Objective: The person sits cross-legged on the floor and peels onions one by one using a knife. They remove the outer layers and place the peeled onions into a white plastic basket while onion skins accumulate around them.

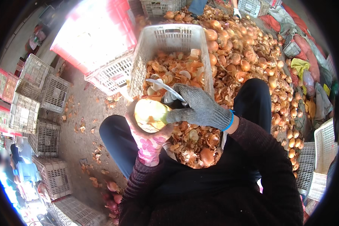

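My left hand (pixel 148 141), in a pink floral glove, cups a pale peeled onion (pixel 149 113) from below and the left side. Wearing a grey knitted glove, my right hand (pixel 197 106) grips a small knife (pixel 169 89). Its blade points up and to the left, above the onion and apart from its surface. The right thumb touches the onion's right side. Under both hands stands a whitish plastic crate (pixel 134 60) with loose onion skins (pixel 172 67) inside. More skins and a brown onion (pixel 207 157) lie between my legs.
A large heap of unpeeled onions (pixel 245 65) spreads to the right. A red crate (pixel 127 22) and a white crate (pixel 113 75) are stacked at upper left. Several slatted crates (pixel 55 93) line the left. Red onions (pixel 112 202) lie at lower left. Another person's gloved hand (pixel 237 13) is at the top.
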A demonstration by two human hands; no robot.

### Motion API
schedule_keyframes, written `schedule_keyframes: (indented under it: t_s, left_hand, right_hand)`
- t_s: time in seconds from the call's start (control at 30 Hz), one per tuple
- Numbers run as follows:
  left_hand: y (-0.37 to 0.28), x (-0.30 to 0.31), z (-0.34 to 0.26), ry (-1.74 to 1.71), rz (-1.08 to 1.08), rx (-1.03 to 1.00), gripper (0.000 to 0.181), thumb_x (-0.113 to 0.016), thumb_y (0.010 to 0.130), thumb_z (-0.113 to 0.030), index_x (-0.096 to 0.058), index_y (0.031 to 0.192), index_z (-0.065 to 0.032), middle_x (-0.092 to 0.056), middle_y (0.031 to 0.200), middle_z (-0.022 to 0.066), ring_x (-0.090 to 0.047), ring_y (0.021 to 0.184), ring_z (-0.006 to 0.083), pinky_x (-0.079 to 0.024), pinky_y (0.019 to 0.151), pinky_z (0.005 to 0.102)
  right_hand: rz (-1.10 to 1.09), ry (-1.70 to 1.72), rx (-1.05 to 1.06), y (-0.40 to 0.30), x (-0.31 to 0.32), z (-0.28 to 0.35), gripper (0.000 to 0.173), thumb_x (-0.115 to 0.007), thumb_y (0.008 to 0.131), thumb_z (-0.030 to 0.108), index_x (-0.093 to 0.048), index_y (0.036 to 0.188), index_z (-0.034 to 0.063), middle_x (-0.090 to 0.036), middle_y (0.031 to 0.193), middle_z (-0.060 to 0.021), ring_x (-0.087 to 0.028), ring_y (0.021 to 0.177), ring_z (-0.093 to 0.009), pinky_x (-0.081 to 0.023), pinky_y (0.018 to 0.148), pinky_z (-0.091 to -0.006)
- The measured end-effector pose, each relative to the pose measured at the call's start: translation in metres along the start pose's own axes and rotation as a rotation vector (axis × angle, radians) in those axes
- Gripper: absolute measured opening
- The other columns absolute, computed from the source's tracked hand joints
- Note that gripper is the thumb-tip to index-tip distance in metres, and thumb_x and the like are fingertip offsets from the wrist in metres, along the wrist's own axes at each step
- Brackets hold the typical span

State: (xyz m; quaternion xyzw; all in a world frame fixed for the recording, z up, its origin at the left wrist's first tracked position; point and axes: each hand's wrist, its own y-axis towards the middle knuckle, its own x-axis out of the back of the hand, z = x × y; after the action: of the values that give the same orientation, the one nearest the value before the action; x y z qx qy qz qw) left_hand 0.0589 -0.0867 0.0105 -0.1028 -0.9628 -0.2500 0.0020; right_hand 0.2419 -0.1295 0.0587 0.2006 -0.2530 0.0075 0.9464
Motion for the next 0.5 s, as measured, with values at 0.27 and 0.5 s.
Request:
schedule_keyframes:
  t_s: [0.27, 0.5]
  left_hand:
    - [0.0, 0.0, -0.015, 0.441, -0.075, -0.276, 0.096, -0.086, 0.06, -0.024, -0.037, 0.138, 0.0026, -0.055, 0.12, 0.0171, -0.06, 0.11, 0.0272, -0.051, 0.096, 0.0405]
    - [0.006, 0.009, -0.003, -0.173, 0.056, 0.164, 0.086, -0.079, 0.067, -0.032, -0.043, 0.138, 0.0036, -0.062, 0.119, 0.0191, -0.063, 0.111, 0.031, -0.054, 0.096, 0.0407]
  right_hand:
    - [-0.188, -0.302, -0.033, -0.011, -0.02, -0.002, 0.024, -0.064, 0.092, 0.026, -0.061, 0.102, 0.0049, -0.062, 0.088, -0.0137, -0.063, 0.081, -0.033, -0.05, 0.074, -0.0416]
    - [-0.247, -0.002, 0.056, -0.009, -0.021, -0.009, 0.009, -0.059, 0.094, 0.014, -0.056, 0.094, 0.0051, -0.054, 0.07, -0.0059, -0.058, 0.06, -0.021, -0.047, 0.054, -0.0367]
